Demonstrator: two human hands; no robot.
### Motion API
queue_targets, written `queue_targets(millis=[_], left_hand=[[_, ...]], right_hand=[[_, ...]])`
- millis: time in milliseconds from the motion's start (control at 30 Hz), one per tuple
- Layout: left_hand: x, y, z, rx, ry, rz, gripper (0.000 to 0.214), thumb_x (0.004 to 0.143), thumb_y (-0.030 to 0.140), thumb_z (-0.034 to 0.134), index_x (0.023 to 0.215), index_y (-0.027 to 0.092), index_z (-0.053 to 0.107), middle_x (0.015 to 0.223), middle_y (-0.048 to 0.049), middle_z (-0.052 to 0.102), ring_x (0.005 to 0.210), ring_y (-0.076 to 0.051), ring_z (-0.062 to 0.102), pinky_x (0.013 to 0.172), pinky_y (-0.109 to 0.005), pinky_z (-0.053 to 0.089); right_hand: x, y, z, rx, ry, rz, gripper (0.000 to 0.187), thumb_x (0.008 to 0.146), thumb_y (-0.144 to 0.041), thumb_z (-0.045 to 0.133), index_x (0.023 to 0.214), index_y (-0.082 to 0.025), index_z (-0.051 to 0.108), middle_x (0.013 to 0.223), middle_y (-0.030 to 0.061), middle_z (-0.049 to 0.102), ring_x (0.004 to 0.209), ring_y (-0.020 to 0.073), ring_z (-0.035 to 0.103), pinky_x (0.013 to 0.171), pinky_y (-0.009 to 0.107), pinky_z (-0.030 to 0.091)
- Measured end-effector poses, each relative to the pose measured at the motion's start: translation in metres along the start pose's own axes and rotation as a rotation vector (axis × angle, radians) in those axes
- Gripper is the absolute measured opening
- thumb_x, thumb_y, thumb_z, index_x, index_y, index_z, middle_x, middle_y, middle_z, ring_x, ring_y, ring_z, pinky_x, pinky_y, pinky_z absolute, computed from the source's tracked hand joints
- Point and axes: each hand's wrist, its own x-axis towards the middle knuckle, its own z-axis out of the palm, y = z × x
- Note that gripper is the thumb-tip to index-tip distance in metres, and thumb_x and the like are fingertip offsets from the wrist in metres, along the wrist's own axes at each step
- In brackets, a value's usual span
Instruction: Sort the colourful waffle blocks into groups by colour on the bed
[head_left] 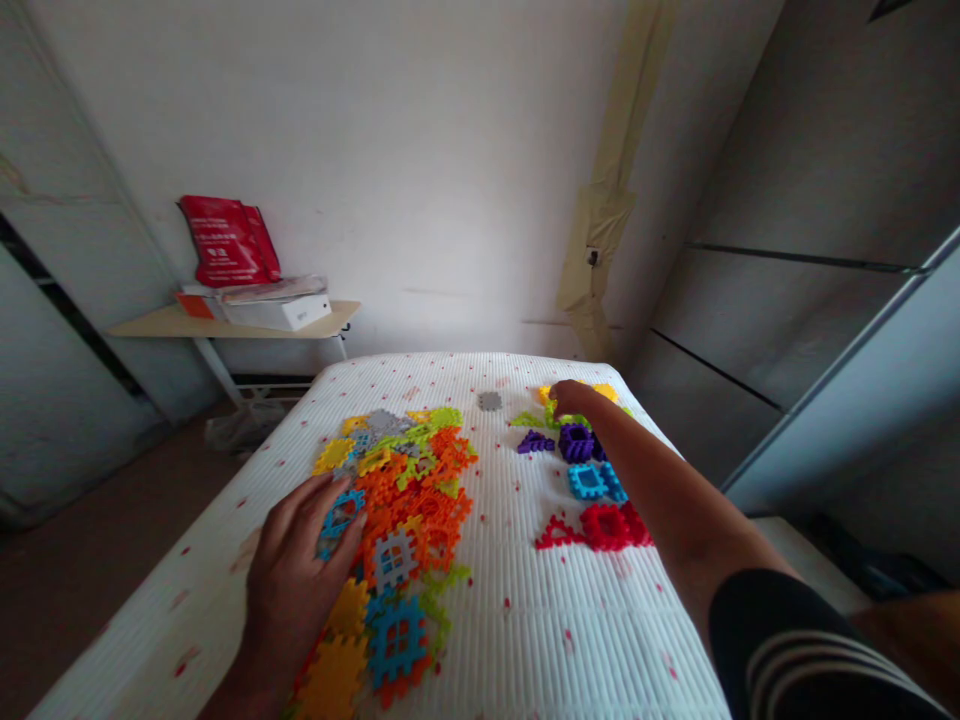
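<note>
My left hand lies at the left side of a mixed pile of plastic interlocking building pieces, fingers stretched and thumb apart. A blue window-like piece shows between its thumb and fingers. Orange pieces, a grey window piece, a blue window piece and yellow pieces lie around it. My right hand reaches to the far right, fingers curled down over yellow pieces and green pieces. Whatever its fingertips hold is hidden.
Sorted groups on the right include purple, blue and red pieces. One grey piece lies alone on the white quilted bed cover. A side table with a red bag stands at back left.
</note>
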Motion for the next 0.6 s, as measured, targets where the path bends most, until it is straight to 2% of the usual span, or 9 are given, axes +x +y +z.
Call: queue_targets(millis=[267,333,467,600], left_hand=[[0.001,0.0,0.0,-0.008,0.008,0.01,0.037,0.081,0.032,0.056,0.117,0.027,0.055,0.119,-0.0046,0.056,0.109,-0.024,0.055,0.101,-0.039,0.042],[0.0,-0.001,0.001,-0.014,0.013,0.014,0.037,0.081,0.032,0.056,0.117,0.026,0.055,0.119,-0.0048,0.055,0.109,-0.023,0.055,0.101,-0.038,0.042],[0.0,-0.001,0.001,-0.024,0.004,0.005,0.036,0.081,0.03,0.056,0.117,0.025,0.055,0.119,-0.0055,0.055,0.109,-0.022,0.054,0.101,-0.036,0.041],[0.001,0.0,0.002,-0.027,-0.008,-0.006,0.035,0.081,0.028,0.055,0.116,0.025,0.056,0.118,-0.0057,0.055,0.109,-0.021,0.054,0.1,-0.036,0.041]], right_hand=[[0.001,-0.004,0.002,-0.035,-0.049,0.023,0.049,0.066,-0.025,0.075,0.113,-0.02,0.064,0.116,0.01,0.062,0.104,0.0285,0.059,0.081,0.033,0.05],[0.002,-0.005,0.002,-0.049,-0.077,0.022,0.044,0.071,-0.027,0.073,0.113,-0.019,0.062,0.118,0.0099,0.06,0.105,0.0265,0.057,0.084,0.034,0.049],[0.001,-0.007,0.002,-0.075,-0.124,0.01,0.033,0.088,-0.032,0.056,0.116,-0.016,0.055,0.118,0.0086,0.056,0.101,0.0211,0.057,0.084,0.041,0.049],[-0.001,-0.011,0.003,-0.086,-0.134,-0.005,0.032,0.089,-0.033,0.053,0.117,-0.016,0.053,0.117,0.0081,0.055,0.099,0.0203,0.057,0.082,0.041,0.05]])
